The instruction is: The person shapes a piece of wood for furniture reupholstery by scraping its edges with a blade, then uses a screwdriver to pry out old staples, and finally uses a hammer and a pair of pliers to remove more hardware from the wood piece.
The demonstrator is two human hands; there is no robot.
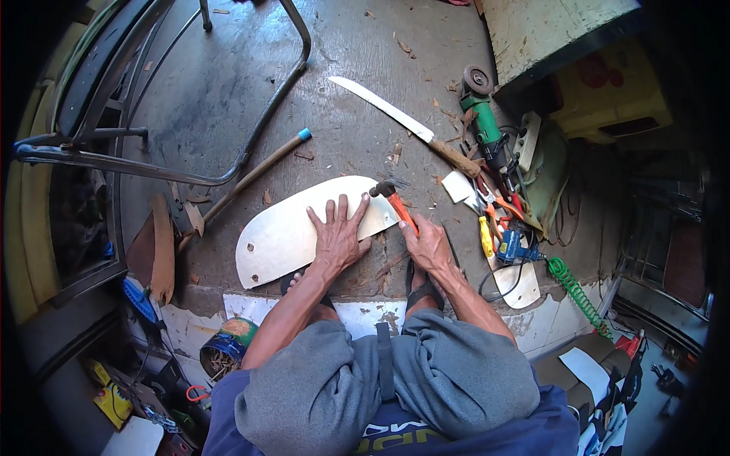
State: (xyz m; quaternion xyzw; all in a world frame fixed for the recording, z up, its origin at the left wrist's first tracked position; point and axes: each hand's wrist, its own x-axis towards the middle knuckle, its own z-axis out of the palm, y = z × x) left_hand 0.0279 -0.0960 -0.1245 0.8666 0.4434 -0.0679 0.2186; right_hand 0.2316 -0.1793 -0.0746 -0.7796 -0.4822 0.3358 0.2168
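A pale, flat board (281, 232) with one rounded long edge lies on the floor before my feet. Two small holes show near its left end. My left hand (340, 232) rests flat on the board, fingers spread. My right hand (430, 242) is wrapped round the orange handle of a claw hammer (399, 209). The hammer's dark head is over the board's right end, close to my left fingertips; whether it touches the board, I cannot tell.
Beyond the board lies a long-bladed machete (388, 112). At right are a green angle grinder (484, 121), pliers (502, 204), a yellow-handled screwdriver (486, 235) and a blue air tool (518, 248) with a coiled green hose (578, 292). A metal chair frame (251, 144) and a wooden pole (243, 182) stand left.
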